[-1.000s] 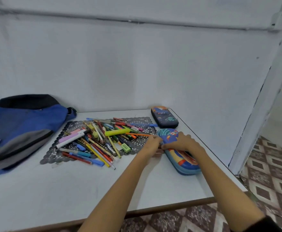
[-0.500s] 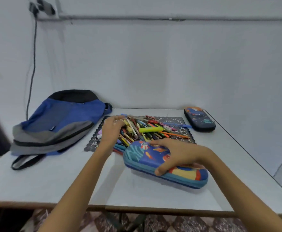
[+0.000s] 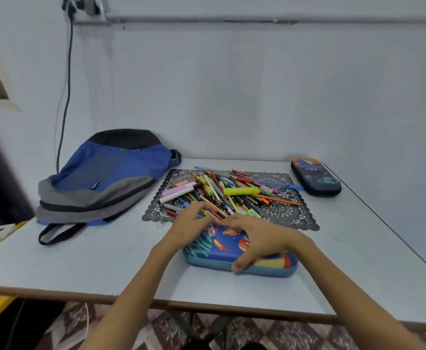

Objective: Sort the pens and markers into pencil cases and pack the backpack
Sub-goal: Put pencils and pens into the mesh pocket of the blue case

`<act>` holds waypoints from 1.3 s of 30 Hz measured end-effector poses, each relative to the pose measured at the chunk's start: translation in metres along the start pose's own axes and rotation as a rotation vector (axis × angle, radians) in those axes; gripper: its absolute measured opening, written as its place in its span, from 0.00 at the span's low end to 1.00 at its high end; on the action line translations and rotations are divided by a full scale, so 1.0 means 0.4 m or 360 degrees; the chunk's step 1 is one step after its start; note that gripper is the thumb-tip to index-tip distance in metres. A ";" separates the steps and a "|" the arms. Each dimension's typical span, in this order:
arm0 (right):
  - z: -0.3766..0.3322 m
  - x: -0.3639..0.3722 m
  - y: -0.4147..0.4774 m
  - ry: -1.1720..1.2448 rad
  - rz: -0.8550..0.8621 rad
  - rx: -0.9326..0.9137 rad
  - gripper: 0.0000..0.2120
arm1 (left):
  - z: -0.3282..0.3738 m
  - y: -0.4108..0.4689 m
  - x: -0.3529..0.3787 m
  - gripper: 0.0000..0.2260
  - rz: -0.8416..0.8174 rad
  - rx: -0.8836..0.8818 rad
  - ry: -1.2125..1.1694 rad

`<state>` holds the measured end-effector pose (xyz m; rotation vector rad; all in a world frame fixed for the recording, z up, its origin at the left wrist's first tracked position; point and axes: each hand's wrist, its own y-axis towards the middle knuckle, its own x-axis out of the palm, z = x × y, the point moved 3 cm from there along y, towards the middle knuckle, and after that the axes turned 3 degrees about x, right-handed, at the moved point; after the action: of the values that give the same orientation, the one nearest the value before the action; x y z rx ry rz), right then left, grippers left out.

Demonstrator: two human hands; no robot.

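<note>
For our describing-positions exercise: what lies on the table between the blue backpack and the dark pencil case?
In the head view, a dark lace mat heaped with pens and markers lies between the backpack and the dark pencil case.

White table (image 3: 80, 261): backpack (image 3: 105, 178), lace mat (image 3: 282, 213), dark pencil case (image 3: 315, 178), colourful pencil case (image 3: 222, 251).

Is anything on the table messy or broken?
Messy, yes: the pens and markers lie in a jumbled heap on the lace mat, crossing every which way. Nothing looks broken or spilled. The colourful pencil case and the dark pencil case are both closed.
</note>
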<state>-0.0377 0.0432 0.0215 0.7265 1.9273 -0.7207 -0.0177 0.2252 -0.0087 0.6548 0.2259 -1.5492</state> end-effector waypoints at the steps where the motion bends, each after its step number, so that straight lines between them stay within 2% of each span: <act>1: 0.004 -0.003 0.002 0.0039 -0.0006 0.0000 0.49 | 0.004 -0.002 0.011 0.06 -0.0056 0.0041 0.0066; 4: 0.029 -0.024 -0.010 0.0156 0.0041 0.0016 0.42 | 0.004 -0.012 0.025 0.08 -0.0139 0.0082 0.0273; 7: 0.104 -0.054 -0.029 0.0562 0.0338 0.0177 0.22 | 0.004 -0.021 0.022 0.07 -0.0114 0.0084 0.0387; 9: 0.163 -0.052 -0.043 0.0859 0.0375 0.0368 0.12 | 0.006 -0.026 0.023 0.06 -0.0091 0.0104 0.0432; 13: 0.229 -0.027 -0.047 0.1259 0.0309 0.0468 0.14 | 0.007 -0.023 0.029 0.05 -0.0149 0.0031 0.0607; 17: 0.248 -0.028 -0.039 0.1381 0.0258 0.0457 0.15 | 0.022 -0.015 0.038 0.10 -0.0138 -0.0036 0.0727; 22: 0.277 -0.032 -0.043 0.1249 0.0178 0.0438 0.25 | 0.025 -0.026 0.047 0.14 -0.0138 -0.0039 0.0822; 26: 0.278 -0.040 -0.032 0.1039 0.0186 0.0360 0.23 | 0.026 -0.023 0.050 0.18 -0.0271 0.0017 0.0833; 33: 0.279 -0.049 -0.048 0.0708 0.0425 0.0292 0.18 | 0.027 -0.014 0.044 0.20 -0.0327 -0.0019 0.0809; 35: 0.285 -0.039 -0.056 0.0650 0.0511 0.0250 0.14 | 0.029 -0.014 0.045 0.20 -0.0328 -0.0026 0.0799; 37: 0.290 -0.026 -0.070 0.0676 0.0621 0.0253 0.09 | 0.029 -0.014 0.046 0.20 -0.0324 -0.0039 0.0796; 39: 0.290 -0.012 -0.091 0.0746 0.0752 0.0302 0.09 | 0.028 -0.014 0.047 0.20 -0.0308 -0.0056 0.0803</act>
<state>0.0013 -0.0663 -0.0139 1.5161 1.9896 -0.4627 -0.0254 0.2038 -0.0110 1.0139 0.7105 -1.5358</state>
